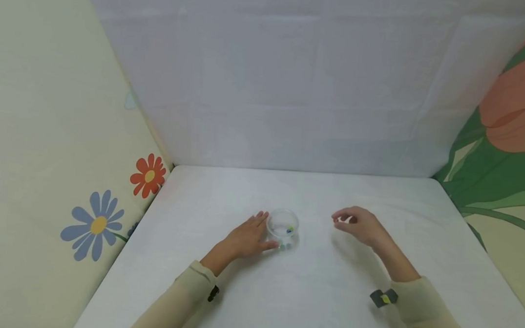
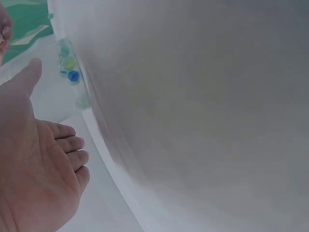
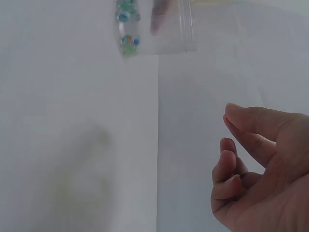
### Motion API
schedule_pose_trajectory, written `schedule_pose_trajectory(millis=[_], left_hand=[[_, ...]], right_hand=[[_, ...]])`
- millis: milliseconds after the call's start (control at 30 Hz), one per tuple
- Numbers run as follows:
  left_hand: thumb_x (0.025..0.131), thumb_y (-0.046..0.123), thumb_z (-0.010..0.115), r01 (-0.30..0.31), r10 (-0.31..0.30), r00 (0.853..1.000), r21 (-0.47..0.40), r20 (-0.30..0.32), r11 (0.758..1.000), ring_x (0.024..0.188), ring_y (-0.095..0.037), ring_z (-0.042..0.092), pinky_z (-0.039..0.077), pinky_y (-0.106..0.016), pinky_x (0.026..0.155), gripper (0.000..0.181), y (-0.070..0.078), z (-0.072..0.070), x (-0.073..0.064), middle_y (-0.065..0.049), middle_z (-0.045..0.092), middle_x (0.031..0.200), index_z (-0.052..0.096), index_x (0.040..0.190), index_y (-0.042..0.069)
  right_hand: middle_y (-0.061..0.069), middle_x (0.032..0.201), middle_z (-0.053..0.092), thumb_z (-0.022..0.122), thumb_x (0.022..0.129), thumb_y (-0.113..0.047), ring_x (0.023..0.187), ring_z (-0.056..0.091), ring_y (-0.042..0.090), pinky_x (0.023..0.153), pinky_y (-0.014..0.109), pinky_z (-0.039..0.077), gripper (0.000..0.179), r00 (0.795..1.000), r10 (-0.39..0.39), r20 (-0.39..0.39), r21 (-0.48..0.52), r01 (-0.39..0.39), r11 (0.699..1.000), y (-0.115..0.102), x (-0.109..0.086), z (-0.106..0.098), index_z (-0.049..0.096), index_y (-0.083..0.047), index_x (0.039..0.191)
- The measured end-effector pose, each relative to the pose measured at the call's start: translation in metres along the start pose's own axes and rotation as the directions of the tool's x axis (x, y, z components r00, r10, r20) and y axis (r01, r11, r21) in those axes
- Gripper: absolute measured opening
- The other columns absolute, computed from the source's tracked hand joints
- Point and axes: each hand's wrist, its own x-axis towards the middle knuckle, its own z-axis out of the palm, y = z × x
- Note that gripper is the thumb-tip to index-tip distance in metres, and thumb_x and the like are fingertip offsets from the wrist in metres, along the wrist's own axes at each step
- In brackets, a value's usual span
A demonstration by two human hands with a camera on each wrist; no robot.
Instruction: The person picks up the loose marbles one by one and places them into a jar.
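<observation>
A clear, round container (image 1: 283, 210) stands upright on the white table with several glass marbles (image 1: 290, 230) at its bottom, green, blue and yellow among them. Beside it on the left is my left hand (image 1: 247, 237), its fingers extended along the container's far left side and its thumb near the front base. The left wrist view shows that palm facing the container and the marbles (image 2: 72, 76). To the right, apart from the container, my right hand (image 1: 362, 226) is raised over the table. Thumb and index fingertips (image 3: 234, 110) meet, the other fingers curl in, and nothing shows between them.
The white tabletop (image 1: 318, 303) runs back to a white cloth wall (image 1: 292, 87). Flower-printed panels stand at the left (image 1: 35, 124) and right (image 1: 508, 170) sides. A dark device (image 1: 384, 298) is strapped at the right wrist.
</observation>
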Motion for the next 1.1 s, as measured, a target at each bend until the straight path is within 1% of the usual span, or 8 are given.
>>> schedule_pose_trajectory(millis=[200, 267, 533, 700, 933, 1100], left_hand=[[0.098, 0.067, 0.048, -0.002, 0.002, 1.000, -0.004, 0.002, 1.000, 0.157, -0.026, 0.013, 0.013, -0.039, 0.128, 0.096, 0.001, -0.001, -0.001, -0.013, 0.018, 0.168, 0.020, 0.160, -0.001], [0.098, 0.067, 0.048, -0.002, 0.002, 1.000, -0.006, 0.003, 1.000, 0.157, -0.026, 0.013, 0.013, -0.039, 0.128, 0.096, 0.001, -0.001, -0.001, -0.013, 0.017, 0.168, 0.019, 0.160, -0.001], [0.098, 0.067, 0.049, -0.007, 0.007, 1.000, -0.026, -0.004, 1.000, 0.156, -0.027, 0.013, 0.014, -0.039, 0.128, 0.096, 0.000, 0.000, 0.000, -0.013, 0.018, 0.168, 0.019, 0.160, 0.000], [0.098, 0.067, 0.047, -0.013, 0.013, 1.000, -0.017, -0.005, 1.000, 0.156, -0.027, 0.013, 0.014, -0.039, 0.128, 0.097, -0.001, 0.000, 0.000, -0.014, 0.018, 0.168, 0.019, 0.160, -0.001], [0.098, 0.067, 0.047, -0.010, 0.010, 1.000, -0.017, -0.004, 1.000, 0.157, -0.026, 0.012, 0.013, -0.039, 0.128, 0.097, 0.000, 0.000, -0.001, -0.014, 0.017, 0.168, 0.018, 0.160, -0.001], [0.097, 0.068, 0.048, -0.003, 0.003, 1.000, -0.016, -0.005, 1.000, 0.157, -0.026, 0.012, 0.014, -0.039, 0.128, 0.098, 0.000, 0.000, 0.000, -0.013, 0.017, 0.168, 0.018, 0.160, -0.001]], right_hand=[[0.009, 0.110, 0.066, 0.072, 0.095, -0.020, 0.091, 0.058, 0.021, 0.070, 0.030, 0.049, 0.024, 1.000, 0.027, 0.006, 0.010, -0.027, 1.000, -0.008, 0.005, 0.007, 0.074, -0.011, 0.117], [0.009, 0.110, 0.066, 0.072, 0.095, -0.020, 0.091, 0.058, 0.021, 0.070, 0.030, 0.049, 0.024, 1.000, 0.025, 0.010, 0.014, -0.026, 1.000, -0.010, 0.006, 0.009, 0.074, -0.011, 0.117], [0.008, 0.108, 0.066, 0.072, 0.094, -0.019, 0.091, 0.057, 0.020, 0.070, 0.030, 0.049, 0.023, 1.000, -0.007, 0.028, 0.008, 0.007, 1.000, -0.019, 0.011, 0.016, 0.075, -0.012, 0.116], [0.007, 0.109, 0.066, 0.072, 0.094, -0.020, 0.092, 0.057, 0.020, 0.071, 0.029, 0.049, 0.022, 0.999, -0.023, 0.033, -0.003, 0.023, 1.000, -0.023, 0.013, 0.022, 0.075, -0.013, 0.115], [0.007, 0.108, 0.065, 0.072, 0.095, -0.020, 0.090, 0.057, 0.020, 0.070, 0.029, 0.049, 0.022, 0.997, -0.058, 0.050, 0.022, 0.057, 0.998, -0.031, 0.013, 0.026, 0.075, -0.013, 0.116], [0.006, 0.107, 0.065, 0.072, 0.095, -0.019, 0.091, 0.057, 0.019, 0.071, 0.029, 0.049, 0.023, 0.994, -0.090, 0.062, 0.021, 0.089, 0.996, -0.036, 0.015, 0.031, 0.075, -0.012, 0.116]])
